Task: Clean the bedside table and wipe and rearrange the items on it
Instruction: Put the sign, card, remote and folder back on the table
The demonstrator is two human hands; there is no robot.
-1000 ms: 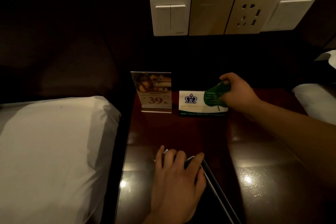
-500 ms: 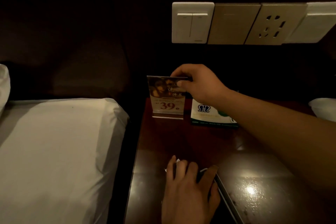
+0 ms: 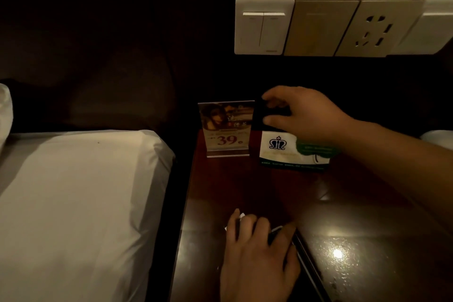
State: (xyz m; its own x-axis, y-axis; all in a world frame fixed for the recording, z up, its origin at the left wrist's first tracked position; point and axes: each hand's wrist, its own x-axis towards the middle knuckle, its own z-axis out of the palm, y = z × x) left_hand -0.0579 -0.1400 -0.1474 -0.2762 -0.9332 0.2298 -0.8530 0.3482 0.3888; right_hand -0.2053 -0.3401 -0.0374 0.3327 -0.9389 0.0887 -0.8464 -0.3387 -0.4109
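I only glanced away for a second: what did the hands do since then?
The right hand let go of the acrylic sign and shifted right, above the white card, closing on something dark. The left hand stayed pressed on the table; sign and card stayed upright.

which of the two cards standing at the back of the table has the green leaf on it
The white tent card with the blue crown logo, below the right hand. The clear acrylic sign printed "39" to its left has none.
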